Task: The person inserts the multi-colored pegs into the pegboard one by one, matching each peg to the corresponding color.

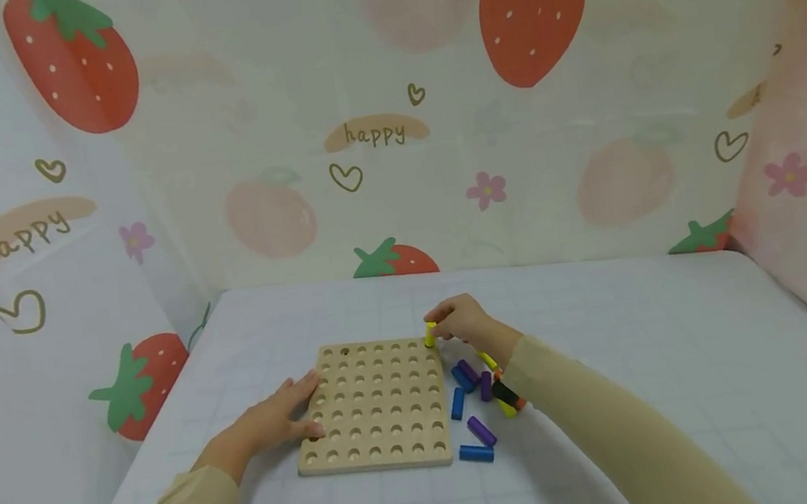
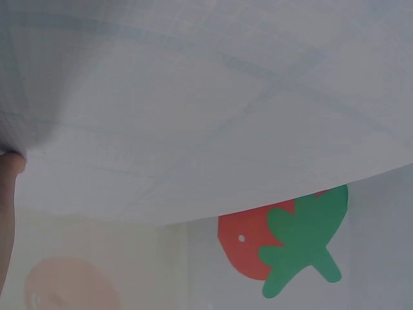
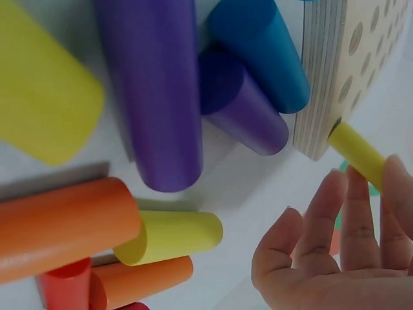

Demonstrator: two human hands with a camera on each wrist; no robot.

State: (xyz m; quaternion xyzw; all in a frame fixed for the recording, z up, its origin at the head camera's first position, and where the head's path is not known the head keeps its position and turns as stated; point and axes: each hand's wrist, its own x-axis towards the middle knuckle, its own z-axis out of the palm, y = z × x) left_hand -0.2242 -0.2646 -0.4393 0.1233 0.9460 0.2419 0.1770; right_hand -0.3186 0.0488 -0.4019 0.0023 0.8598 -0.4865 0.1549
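Note:
A square wooden pegboard point(image 1: 377, 406) with rows of round holes lies flat on the table. At its far right corner, my right hand point(image 1: 467, 324) pinches a yellow peg point(image 1: 430, 334) between thumb and fingers. The peg point(image 3: 359, 154) stands upright with its lower end at the corner hole; how deep it sits I cannot tell. My left hand point(image 1: 273, 419) rests against the board's left edge, fingers spread and thumb over the rim. Only a sliver of the left hand point(image 2: 8, 194) shows in the left wrist view.
Right of the board lie loose pegs: a blue peg point(image 1: 477, 453), a purple peg point(image 1: 482, 431), and several more, including an orange peg point(image 3: 64, 226) and a red peg point(image 3: 66, 284). The right forearm covers part of the pile. A strawberry-print cloth point(image 1: 397, 202) backs the white table point(image 1: 609, 327).

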